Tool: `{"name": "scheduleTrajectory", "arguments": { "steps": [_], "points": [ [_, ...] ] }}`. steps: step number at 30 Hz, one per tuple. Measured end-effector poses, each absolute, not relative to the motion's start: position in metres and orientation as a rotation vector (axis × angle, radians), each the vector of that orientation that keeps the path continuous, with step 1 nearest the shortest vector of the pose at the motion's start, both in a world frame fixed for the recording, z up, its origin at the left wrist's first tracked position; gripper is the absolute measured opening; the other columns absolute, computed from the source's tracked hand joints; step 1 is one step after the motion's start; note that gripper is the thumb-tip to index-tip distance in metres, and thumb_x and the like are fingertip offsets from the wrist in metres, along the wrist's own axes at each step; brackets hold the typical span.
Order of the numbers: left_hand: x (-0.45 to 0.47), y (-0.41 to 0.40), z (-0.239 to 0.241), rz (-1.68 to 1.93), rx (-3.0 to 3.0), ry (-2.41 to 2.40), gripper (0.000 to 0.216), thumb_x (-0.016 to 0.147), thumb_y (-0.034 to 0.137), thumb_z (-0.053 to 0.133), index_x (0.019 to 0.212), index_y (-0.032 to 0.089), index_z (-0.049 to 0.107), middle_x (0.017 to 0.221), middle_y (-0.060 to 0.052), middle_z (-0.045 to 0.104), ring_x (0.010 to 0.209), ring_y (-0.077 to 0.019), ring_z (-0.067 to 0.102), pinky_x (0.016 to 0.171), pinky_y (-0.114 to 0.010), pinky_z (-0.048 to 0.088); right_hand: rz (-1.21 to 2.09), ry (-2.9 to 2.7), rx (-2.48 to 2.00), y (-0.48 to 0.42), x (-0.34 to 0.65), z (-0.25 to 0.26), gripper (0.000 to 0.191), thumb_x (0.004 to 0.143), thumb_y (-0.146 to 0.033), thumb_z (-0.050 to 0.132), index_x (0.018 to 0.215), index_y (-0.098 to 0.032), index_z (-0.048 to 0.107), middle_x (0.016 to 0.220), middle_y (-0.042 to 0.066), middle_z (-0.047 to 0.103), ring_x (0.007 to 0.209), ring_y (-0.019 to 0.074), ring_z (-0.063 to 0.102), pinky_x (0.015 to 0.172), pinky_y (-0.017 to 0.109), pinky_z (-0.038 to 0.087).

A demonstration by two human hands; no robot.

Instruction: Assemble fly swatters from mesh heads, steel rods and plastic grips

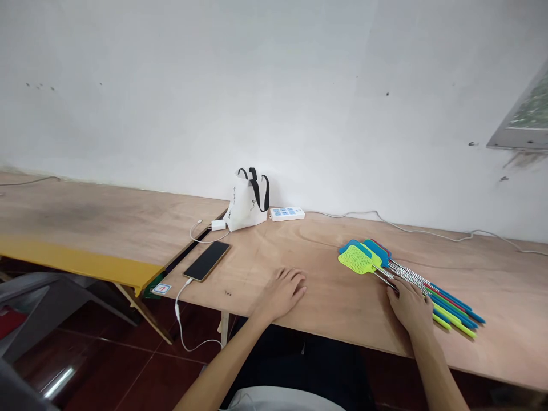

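A bundle of fly swatters lies on the right of the wooden table, with blue and yellow-green mesh heads to the left. The front yellow-green fly swatter [357, 260] is on top, its thin metal shaft running under my right hand [411, 302]. That hand is closed around its shaft, and the palm hides part of the bundle. The coloured handles [458, 314] stick out to the right, in blue, red, green and yellow. My left hand [280, 294] rests palm down near the table's front edge, fingers a little apart, holding nothing.
A black phone [208, 261] on a white cable lies at the left. Behind it are a white charger [218, 225], a white bag [246, 205] with black handles and a power strip [286, 213]. A gap separates the second table [107, 214]. A grey cord follows the wall.
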State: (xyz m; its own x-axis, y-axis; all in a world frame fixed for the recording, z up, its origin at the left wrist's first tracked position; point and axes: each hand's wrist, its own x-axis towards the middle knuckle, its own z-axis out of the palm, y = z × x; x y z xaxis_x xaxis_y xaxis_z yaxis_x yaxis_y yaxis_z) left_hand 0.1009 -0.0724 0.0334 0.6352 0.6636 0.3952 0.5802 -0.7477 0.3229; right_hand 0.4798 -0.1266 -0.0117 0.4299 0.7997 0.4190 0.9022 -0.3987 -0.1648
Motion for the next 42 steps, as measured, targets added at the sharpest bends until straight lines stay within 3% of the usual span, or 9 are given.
{"name": "scheduleTrajectory", "arguments": {
  "steps": [8,17,25,32,42],
  "points": [
    [0.101,-0.072,0.034,0.758,2.690,1.009,0.028,0.105,0.038,0.043,0.125,0.026,0.060,0.134,-0.004,0.062,0.128,-0.0232,0.052,0.114,-0.043,0.035,-0.512,-1.400,-2.382,-0.133,0.472,-0.001,0.038,0.098,-0.030,0.036,0.119,-0.026,0.068,0.123,0.011,0.068,0.118,0.0298,0.056,0.096,0.050,0.039],
    [0.100,-0.071,0.032,0.743,2.683,1.015,0.030,0.106,0.040,0.041,0.126,0.026,0.059,0.136,-0.006,0.061,0.129,-0.0243,0.051,0.114,-0.044,0.035,-0.516,-1.265,-2.460,-0.140,0.461,0.013,0.035,0.098,-0.032,0.038,0.105,-0.025,0.072,0.113,0.012,0.069,0.108,0.0313,0.057,0.089,0.056,0.036],
    [0.101,-0.072,0.034,0.741,2.675,1.023,0.028,0.105,0.038,0.043,0.125,0.026,0.059,0.136,-0.005,0.061,0.129,-0.0241,0.051,0.113,-0.043,0.035,-0.638,-1.179,-2.457,-0.141,0.465,0.008,0.037,0.097,-0.031,0.036,0.105,-0.020,0.071,0.105,0.016,0.068,0.100,0.0341,0.057,0.081,0.057,0.039],
    [0.101,-0.072,0.034,0.727,2.692,1.029,0.028,0.105,0.037,0.043,0.126,0.026,0.059,0.136,-0.005,0.061,0.130,-0.0234,0.051,0.114,-0.042,0.035,-0.627,-1.446,-2.338,-0.137,0.469,0.004,0.031,0.095,-0.027,0.043,0.107,-0.019,0.070,0.105,0.015,0.065,0.104,0.0309,0.058,0.076,0.040,0.044],
    [0.101,-0.073,0.034,0.738,2.689,1.028,0.028,0.106,0.037,0.043,0.125,0.025,0.059,0.135,-0.005,0.061,0.129,-0.0235,0.051,0.114,-0.043,0.034,-0.507,-1.564,-2.334,-0.129,0.474,-0.006,0.038,0.097,-0.031,0.040,0.113,-0.022,0.072,0.111,0.012,0.069,0.109,0.0310,0.059,0.085,0.043,0.047]
  ]
}}
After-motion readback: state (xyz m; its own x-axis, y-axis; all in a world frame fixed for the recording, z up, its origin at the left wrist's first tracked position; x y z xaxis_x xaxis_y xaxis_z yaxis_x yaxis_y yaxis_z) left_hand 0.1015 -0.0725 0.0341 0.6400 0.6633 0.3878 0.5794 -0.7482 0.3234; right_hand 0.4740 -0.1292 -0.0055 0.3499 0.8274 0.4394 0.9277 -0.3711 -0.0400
